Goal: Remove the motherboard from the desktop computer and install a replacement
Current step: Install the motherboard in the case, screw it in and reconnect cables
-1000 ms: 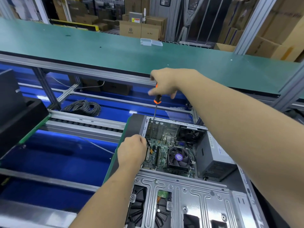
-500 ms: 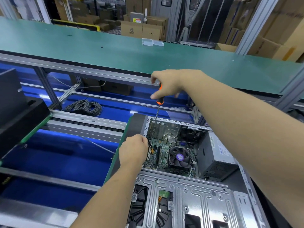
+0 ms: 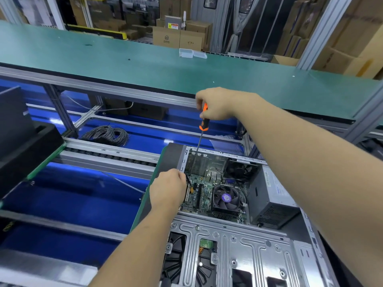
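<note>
An open desktop computer case (image 3: 244, 245) lies on its side before me. Inside it sits the green motherboard (image 3: 204, 193) with a black CPU fan (image 3: 226, 198). My right hand (image 3: 217, 104) grips the orange-and-black handle of a long screwdriver (image 3: 202, 129); its shaft runs down into the case's far left corner. At the case's left edge my left hand (image 3: 167, 190) is curled, fingers holding a black cable (image 3: 189, 181) near the screwdriver's tip, which the hand hides.
A grey power supply (image 3: 271, 201) fills the case's right side, and a metal drive cage (image 3: 228, 249) covers its near part. A green conveyor belt (image 3: 145, 56) runs behind with a small clear box (image 3: 191, 53). A cable coil (image 3: 107, 134) lies at left.
My right hand has shifted slightly with the screwdriver, the handle turning in its fingers. My left hand stays at the case's left edge.
</note>
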